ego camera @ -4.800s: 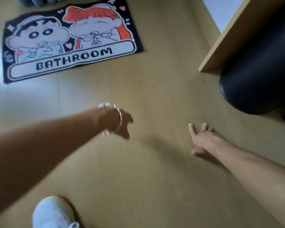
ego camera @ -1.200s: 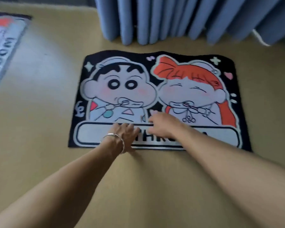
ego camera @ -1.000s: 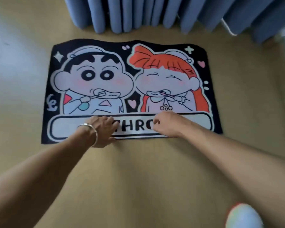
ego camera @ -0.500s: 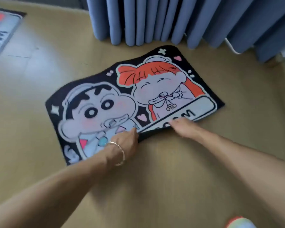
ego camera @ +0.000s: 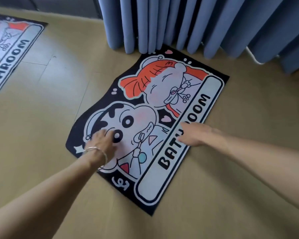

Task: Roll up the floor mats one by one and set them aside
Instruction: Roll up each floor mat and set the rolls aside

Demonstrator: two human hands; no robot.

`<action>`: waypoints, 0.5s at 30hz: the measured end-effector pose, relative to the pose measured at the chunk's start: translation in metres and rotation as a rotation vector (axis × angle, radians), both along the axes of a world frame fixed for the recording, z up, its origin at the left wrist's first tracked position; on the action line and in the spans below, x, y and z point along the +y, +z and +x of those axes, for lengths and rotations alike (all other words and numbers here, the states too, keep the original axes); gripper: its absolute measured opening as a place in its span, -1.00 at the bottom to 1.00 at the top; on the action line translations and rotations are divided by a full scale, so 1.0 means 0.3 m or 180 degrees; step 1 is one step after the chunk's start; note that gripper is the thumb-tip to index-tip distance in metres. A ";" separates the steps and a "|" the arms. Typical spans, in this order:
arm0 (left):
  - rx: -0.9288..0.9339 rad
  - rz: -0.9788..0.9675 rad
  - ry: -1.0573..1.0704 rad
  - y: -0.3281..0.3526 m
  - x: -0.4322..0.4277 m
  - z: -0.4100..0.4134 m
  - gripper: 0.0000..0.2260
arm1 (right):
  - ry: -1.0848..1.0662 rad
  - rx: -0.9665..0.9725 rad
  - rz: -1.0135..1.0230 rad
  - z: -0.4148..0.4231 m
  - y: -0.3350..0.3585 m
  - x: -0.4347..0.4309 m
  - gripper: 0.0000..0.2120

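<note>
Black-bordered mat (ego camera: 188, 169): in the head view we see it flat and unrolled on the floor (ego camera: 41, 126), lying at an angle, its far edge at the foot of the curtain (ego camera: 179, 23).
Risk, skew: we judge that a roll started off-square at the near end could cone and come out loose.
Risk, slip: the floor looks smooth to us, so the mat may slide ahead of a push instead of curling.
Risk, curtain: rolling toward the far end could catch the hem.
Left hand (ego camera: 102, 140): arm stretched forward, palm down on the cartoon face, bracelet (ego camera: 95, 150) at the wrist; fingers loosely spread, pressing and gripping nothing.
Right hand (ego camera: 193, 135): reaches in from the right, palm down on the lettered strip; fingers straight, close together, blurred.
Second mat (ego camera: 10, 49): far left, well apart, also flat.
</note>
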State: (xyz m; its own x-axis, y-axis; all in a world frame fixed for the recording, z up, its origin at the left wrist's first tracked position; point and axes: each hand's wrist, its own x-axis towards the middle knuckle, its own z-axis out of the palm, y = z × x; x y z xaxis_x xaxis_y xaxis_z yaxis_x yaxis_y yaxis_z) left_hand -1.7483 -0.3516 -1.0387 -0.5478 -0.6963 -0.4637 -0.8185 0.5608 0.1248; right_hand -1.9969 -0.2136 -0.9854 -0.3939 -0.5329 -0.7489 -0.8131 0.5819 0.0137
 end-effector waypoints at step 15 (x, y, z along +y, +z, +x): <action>-0.0087 0.0076 0.1762 0.010 -0.236 0.187 -0.76 | -0.0850 -0.0291 0.0293 0.026 -0.120 0.088 -0.31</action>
State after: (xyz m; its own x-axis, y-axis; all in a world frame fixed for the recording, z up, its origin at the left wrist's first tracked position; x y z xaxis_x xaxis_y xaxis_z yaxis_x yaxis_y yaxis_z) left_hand -1.6922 -0.4224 -1.0358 -0.0906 -0.8661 -0.4916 -0.9933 0.0433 0.1068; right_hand -1.9891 -0.1872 -1.0214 -0.4397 -0.3475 -0.8282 -0.6317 0.7752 0.0101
